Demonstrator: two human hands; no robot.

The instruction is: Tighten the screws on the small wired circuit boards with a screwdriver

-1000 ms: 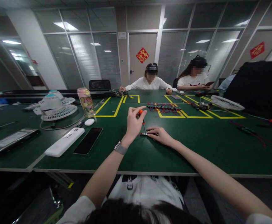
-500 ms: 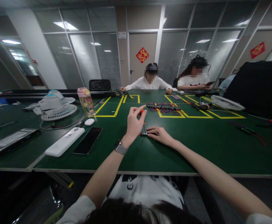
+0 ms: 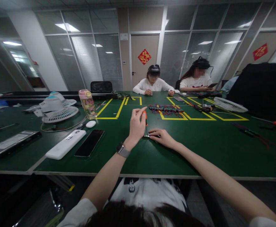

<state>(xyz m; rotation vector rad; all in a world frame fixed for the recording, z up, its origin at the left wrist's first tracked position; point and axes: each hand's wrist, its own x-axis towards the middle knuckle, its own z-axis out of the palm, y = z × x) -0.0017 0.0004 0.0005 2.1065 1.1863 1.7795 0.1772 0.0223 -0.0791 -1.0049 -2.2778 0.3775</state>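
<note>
My left hand point(image 3: 138, 124) is closed around the orange handle of a screwdriver point(image 3: 146, 119), which stands almost upright. Its thin shaft runs down to a small circuit board point(image 3: 146, 136) lying on the green table. From the right, my right hand point(image 3: 162, 137) presses its fingers on the board's end and keeps it against the table top. A dark part shows under those fingers; its kind is hidden. Beyond my hands lies a row of small circuit boards with red and blue wires point(image 3: 166, 109).
Left of my hands are a black phone point(image 3: 90, 143), a white power bank point(image 3: 66, 144), a white earbud case point(image 3: 91, 124) and a drink bottle point(image 3: 88, 104). White fans point(image 3: 59, 114) lie farther left. Two people sit across the table point(image 3: 199, 151).
My left fingers have shifted around the screwdriver's handle, and more of the orange shows. My right hand stays on the board. Across the table, a person's hand has drawn inward.
</note>
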